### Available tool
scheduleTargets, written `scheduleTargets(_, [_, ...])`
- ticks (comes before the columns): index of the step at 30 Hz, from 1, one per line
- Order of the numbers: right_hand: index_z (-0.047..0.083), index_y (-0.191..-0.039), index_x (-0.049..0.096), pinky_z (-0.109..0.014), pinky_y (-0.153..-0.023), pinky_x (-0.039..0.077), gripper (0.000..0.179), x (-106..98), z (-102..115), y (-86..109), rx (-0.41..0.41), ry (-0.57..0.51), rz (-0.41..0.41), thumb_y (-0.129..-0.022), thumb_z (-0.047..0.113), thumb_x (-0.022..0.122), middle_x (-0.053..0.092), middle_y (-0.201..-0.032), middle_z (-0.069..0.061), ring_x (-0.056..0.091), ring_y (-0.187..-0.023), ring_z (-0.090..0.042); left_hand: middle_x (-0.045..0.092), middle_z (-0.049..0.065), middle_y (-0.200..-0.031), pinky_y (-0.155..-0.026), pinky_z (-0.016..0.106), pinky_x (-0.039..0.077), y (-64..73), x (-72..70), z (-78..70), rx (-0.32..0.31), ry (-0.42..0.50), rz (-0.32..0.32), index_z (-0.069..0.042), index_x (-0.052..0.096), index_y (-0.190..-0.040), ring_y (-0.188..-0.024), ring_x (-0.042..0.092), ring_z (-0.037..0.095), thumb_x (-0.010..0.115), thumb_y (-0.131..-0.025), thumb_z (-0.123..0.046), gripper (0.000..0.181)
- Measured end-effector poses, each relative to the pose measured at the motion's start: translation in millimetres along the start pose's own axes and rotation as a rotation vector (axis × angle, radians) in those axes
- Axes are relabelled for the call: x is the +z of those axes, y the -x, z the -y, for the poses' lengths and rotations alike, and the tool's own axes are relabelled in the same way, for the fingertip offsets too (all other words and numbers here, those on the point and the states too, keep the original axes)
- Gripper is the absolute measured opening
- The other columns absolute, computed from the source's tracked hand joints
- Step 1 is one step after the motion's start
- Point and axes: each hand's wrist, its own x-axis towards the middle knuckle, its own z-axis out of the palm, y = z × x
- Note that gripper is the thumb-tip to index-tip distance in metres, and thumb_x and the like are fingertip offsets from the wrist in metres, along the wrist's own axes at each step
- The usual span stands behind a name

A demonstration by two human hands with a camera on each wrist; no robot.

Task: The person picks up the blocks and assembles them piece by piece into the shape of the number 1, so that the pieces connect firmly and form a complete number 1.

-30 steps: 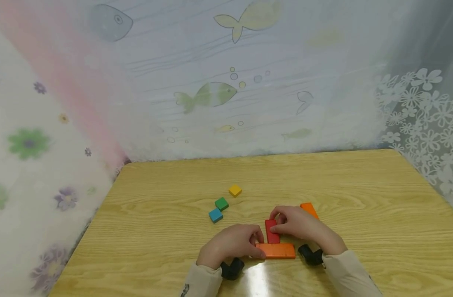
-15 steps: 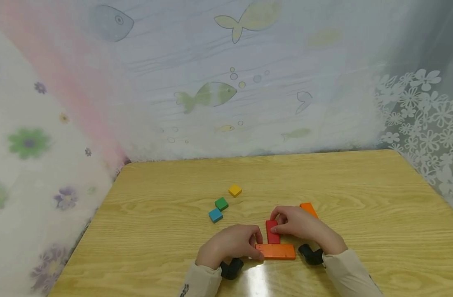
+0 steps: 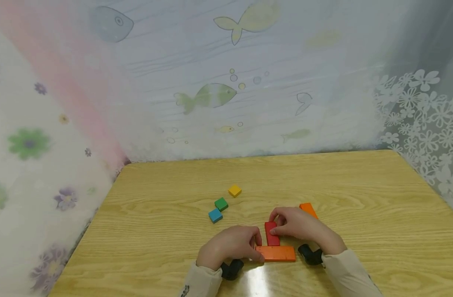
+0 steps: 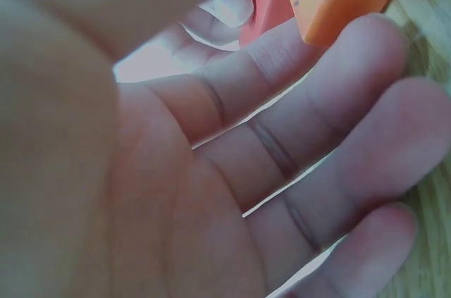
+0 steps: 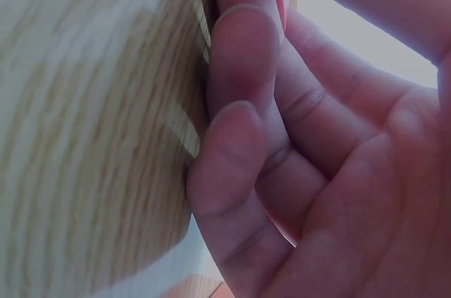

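Left sleeve [image 3: 204, 280]: dark marking, too small to read. Left hand [image 3: 231, 244]: thumb and finger pinched on left end of orange block [image 3: 280, 253], well in from far edge of table [image 3: 156, 247]. Near end of red block [image 3: 273, 241] meets orange block's far side; right hand [image 3: 298, 224], at its right, pinches it between thumb and fingers.

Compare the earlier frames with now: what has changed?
The red block and near orange block have slid slightly toward the person, the right hand and left hand easing along with them. Nothing was newly gripped or let go. The yellow block, green block, blue block and far orange block stayed put.
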Motion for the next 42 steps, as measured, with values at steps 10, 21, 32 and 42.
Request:
scheduleTargets(10, [0.017, -0.094, 0.057, -0.028, -0.060, 0.041, 0.023, 0.0, 0.2, 0.4, -0.010, 0.007, -0.004, -0.079, 0.033, 0.066, 0.056, -0.071, 0.009, 0.051, -0.063, -0.011, 0.052, -0.012, -0.067, -0.055, 0.023, 0.038, 0.6, 0.7, -0.1, 0.014, -0.028, -0.012, -0.022, 0.055, -0.083, -0.058, 0.047, 0.006, 0.072, -0.071, -0.038, 0.027])
scheduleTargets(21, [0.016, -0.092, 0.058, -0.028, -0.061, 0.041, 0.019, -0.5, 1.1, 0.9, -0.012, -0.013, -0.016, -0.083, 0.033, 0.063, 0.058, -0.072, 0.008, 0.052, -0.064, -0.010, 0.052, -0.010, -0.066, -0.054, 0.023, 0.038, -0.3, 0.3, 0.7, 0.012, -0.025, -0.003, -0.022, 0.056, -0.085, -0.057, 0.047, 0.006, 0.072, -0.072, -0.040, 0.028])
scheduleTargets(32, [0.016, -0.093, 0.057, -0.028, -0.061, 0.041, 0.018, -1.2, 0.8, -0.2, -0.030, -0.001, -0.017, -0.082, 0.028, 0.064, 0.056, -0.072, 0.008, 0.051, -0.064, -0.010, 0.052, -0.008, -0.065, -0.052, 0.023, 0.036, 2.2, -4.4, 1.4, 0.021, -0.016, 0.011, -0.022, 0.055, -0.086, -0.055, 0.046, 0.007, 0.072, -0.071, -0.039, 0.029])
scheduleTargets(42, [0.016, -0.094, 0.058, -0.028, -0.061, 0.041, 0.018, -2.2, 0.8, 1.5, -0.030, -0.010, -0.010, -0.083, 0.029, 0.063, 0.056, -0.073, 0.008, 0.051, -0.065, -0.010, 0.052, -0.009, -0.065, -0.052, 0.024, 0.037, 1.0, -2.9, -0.3, -0.001, -0.024, 0.002, -0.022, 0.056, -0.084, -0.056, 0.046, 0.007, 0.072, -0.072, -0.041, 0.028])
